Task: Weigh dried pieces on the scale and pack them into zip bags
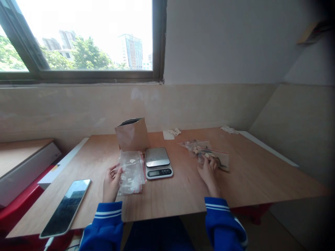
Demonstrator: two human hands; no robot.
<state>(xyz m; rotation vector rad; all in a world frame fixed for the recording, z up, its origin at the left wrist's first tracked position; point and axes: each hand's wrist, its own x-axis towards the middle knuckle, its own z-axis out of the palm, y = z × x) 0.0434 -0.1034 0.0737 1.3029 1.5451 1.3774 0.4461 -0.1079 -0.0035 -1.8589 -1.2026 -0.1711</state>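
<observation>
L hand (112, 179) at zip bags (131, 170), R hand (208, 170) on filled bags (219, 157); can't tell if fingers pinch. Digital scale (157, 160) btwn, prob 4 reach.

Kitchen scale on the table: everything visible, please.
The scale lies flat on the wooden table: white body, squarish silver, metal-looking plate, and a dark front panel with a small display and buttons. Any reading is too small to tell. Clear bags lie close at its left, contact unclear. A brown paper bag stands behind-left. The left hand and right hand are both off it.
</observation>
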